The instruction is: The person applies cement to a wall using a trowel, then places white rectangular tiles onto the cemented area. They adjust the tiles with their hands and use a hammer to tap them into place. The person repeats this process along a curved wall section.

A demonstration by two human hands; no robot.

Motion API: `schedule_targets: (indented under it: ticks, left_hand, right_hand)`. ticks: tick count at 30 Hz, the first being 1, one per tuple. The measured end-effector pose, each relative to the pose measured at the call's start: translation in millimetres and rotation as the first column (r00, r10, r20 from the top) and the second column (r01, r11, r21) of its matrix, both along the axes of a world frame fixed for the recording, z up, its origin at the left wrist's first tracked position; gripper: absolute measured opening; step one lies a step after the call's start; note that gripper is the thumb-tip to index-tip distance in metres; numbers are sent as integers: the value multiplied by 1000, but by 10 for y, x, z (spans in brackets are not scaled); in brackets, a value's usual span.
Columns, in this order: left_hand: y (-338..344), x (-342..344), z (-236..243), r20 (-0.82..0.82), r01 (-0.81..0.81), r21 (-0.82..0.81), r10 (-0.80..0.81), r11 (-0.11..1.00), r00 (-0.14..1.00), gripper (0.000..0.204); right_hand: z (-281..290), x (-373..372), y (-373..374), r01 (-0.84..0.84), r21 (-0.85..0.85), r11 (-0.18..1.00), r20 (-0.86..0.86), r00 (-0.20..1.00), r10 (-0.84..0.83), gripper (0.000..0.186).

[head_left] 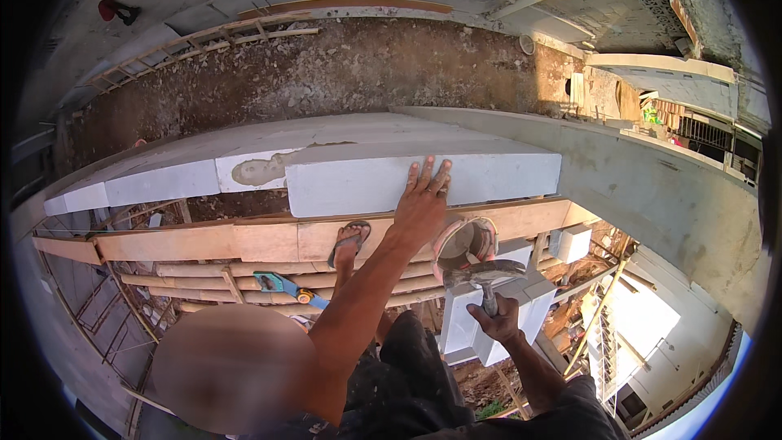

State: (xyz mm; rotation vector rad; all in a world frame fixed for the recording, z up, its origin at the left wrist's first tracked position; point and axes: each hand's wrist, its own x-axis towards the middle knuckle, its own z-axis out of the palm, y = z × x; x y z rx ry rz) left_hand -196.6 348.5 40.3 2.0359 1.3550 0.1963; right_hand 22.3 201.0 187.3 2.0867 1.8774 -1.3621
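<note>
My left hand [423, 195] lies with fingers stretched out on the near face and upper edge of a large white block [350, 187], pressing against it. The block rests on top of a wall of similar blocks, with a patch of grey mortar [259, 169] beside its left end. Lower right, my right hand [498, 319] is closed around the shaft of a hammer [486, 274], whose dark head lies crosswise. Just beyond the hammer stands a bucket [464, 243] with grey mortar in it, partly covered by the tool.
I stand above a wooden plank [261, 240] and bamboo poles [195, 281]. A blue tool with an orange part [289, 287] lies there. White blocks [521, 310] are stacked at right, beside a concrete beam [652, 171]. Beyond the wall lies rubble-strewn ground [326, 65]. A blurred round shape covers the lower left.
</note>
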Motion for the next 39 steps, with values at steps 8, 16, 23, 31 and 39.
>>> schedule_targets:
  ticks: [8, 16, 23, 31, 39]
  left_hand:
    - [-25, 75, 205, -126, 5, 8, -4, 1000, 992, 50]
    - [-39, 101, 172, -19, -50, -1, 50, 999, 999, 53]
    - [-105, 31, 108, 10, -45, 23, 45, 999, 999, 68]
    - [226, -990, 351, 49, -453, 73, 451, 888, 891, 67]
    - [-87, -2067, 313, -187, -739, -316, 725, 595, 663, 85]
  right_hand:
    - [129, -288, -1216, 297, -415, 860, 181, 953, -242, 50]
    - [41, -378, -1486, 468, -375, 800, 125, 881, -456, 40]
    - [-28, -209, -1164, 525, -94, 846, -107, 839, -533, 27]
    - [-71, -385, -643, 575, 59, 816, -166, 812, -560, 19]
    - [-267, -718, -500, 549, 31, 835, -185, 824, -535, 29]
